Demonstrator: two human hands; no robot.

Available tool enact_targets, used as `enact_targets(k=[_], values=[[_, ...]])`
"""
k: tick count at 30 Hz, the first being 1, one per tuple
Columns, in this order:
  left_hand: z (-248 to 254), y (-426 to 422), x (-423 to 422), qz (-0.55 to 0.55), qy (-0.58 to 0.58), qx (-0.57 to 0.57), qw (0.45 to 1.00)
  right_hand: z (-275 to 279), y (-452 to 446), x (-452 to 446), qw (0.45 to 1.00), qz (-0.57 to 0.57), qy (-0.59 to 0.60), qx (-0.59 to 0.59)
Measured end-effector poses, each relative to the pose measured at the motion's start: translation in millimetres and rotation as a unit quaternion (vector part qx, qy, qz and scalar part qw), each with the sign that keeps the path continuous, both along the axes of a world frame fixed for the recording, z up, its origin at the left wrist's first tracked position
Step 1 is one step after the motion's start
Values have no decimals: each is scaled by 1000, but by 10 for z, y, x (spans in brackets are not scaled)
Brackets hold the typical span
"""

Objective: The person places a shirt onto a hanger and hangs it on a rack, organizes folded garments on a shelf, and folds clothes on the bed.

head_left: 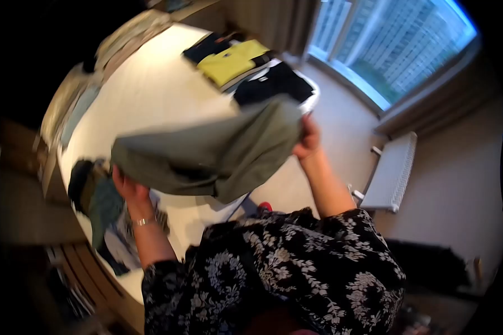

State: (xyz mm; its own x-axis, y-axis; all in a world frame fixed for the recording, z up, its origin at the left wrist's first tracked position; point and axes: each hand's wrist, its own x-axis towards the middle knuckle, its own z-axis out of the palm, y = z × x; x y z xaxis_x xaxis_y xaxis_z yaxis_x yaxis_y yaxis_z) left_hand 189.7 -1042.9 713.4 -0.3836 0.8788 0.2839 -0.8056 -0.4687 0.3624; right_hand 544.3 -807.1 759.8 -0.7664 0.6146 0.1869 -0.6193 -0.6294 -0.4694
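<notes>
Stretched between my two hands is an olive-green garment (pixel 201 153), held up over the bed and slightly blurred; its exact kind I cannot make out. My left hand (pixel 131 187) is closed on its lower left end, the fingers partly behind the cloth. At the opposite end, my right hand (pixel 308 140) grips the upper right edge. A rumpled heap of clothes (pixel 103 204) lies on the bed just left of my left hand. Beyond the garment are folded clothes, with a yellow top (pixel 229 62) on one pile and a black top (pixel 276 84) beside it.
The white bed (pixel 145 72) spans the space ahead, with bedding (pixel 131 42) bunched along its far left edge. A white radiator (pixel 390 173) stands on the floor to the right, below a window (pixel 391 47) with curtains. A wooden slatted piece (pixel 89 268) is at lower left.
</notes>
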Motion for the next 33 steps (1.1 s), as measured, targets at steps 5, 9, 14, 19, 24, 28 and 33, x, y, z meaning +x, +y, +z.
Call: enact_targets(k=[5, 9, 14, 19, 24, 28, 33], values=[[354, 17, -43, 246, 11, -111, 963, 234, 476, -508, 998, -6, -42, 55], [648, -282, -137, 296, 26, -38, 954, 493, 863, -733, 979, 156, 130, 17], [784, -560, -193, 338, -4, -106, 935, 636, 1211, -1015, 973, 195, 121, 35], [522, -1205, -669, 204, 76, 49, 975, 754, 1406, -1078, 977, 154, 139, 54], [305, -1485, -759, 264, 77, -126, 953, 916, 1525, -1063, 981, 114, 149, 46], [-35, -1532, -979, 260, 201, -395, 858, 768, 1671, -1255, 984, 20, -145, 98], [-767, -1696, -1272, 301, 163, -578, 741, 602, 1816, -1132, 920, 90, -348, 157]])
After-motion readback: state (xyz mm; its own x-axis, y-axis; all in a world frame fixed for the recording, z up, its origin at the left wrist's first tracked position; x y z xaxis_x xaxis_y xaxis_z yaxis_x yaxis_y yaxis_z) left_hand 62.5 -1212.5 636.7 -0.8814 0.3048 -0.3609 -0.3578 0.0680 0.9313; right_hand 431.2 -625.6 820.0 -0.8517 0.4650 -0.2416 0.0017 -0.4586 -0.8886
